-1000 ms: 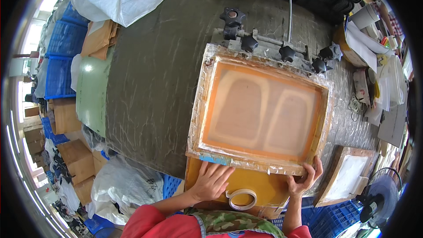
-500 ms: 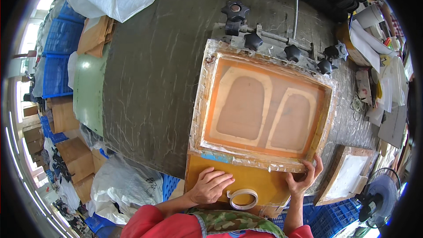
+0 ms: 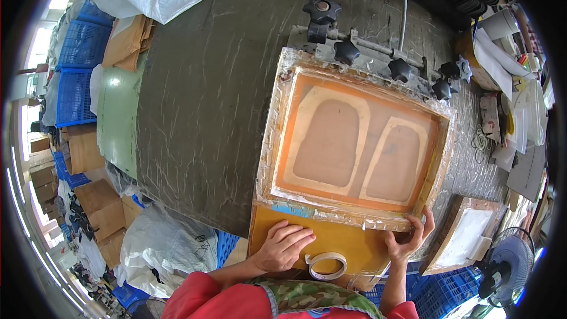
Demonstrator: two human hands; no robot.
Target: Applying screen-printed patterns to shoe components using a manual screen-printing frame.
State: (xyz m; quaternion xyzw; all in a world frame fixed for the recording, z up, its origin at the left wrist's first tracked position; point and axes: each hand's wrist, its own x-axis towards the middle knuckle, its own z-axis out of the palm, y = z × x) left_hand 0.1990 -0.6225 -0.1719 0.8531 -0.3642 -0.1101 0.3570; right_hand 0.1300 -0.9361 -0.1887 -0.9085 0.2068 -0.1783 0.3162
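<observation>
A screen-printing frame [image 3: 267, 142] with orange mesh lies before me, two pale arch-shaped outlines showing in its mesh. Fingers of my right hand [image 3: 409, 241] curl over the frame's near right corner, with the thumb low against its edge. My left hand [image 3: 284, 247] rests with fingers stretched out on a yellow-brown board [image 3: 360, 248] that juts from under the frame's near side. It holds nothing. Between my hands, close to the board's near edge, lies a roll of pale tape [image 3: 326, 266].
A clamp bar with black star knobs [image 3: 346, 52] runs along the frame's far edge. A smaller wood-edged frame [image 3: 437, 249] leans at right, by a fan [image 3: 509, 266]. Dark tabletop [image 3: 195, 112] spreads left; blue crates [image 3: 75, 97] and a white plastic bag [image 3: 168, 248] lie beyond.
The view has shifted slightly, so the frame and clamp bar sit a little further right in the picture. Both hands keep the same hold and place.
</observation>
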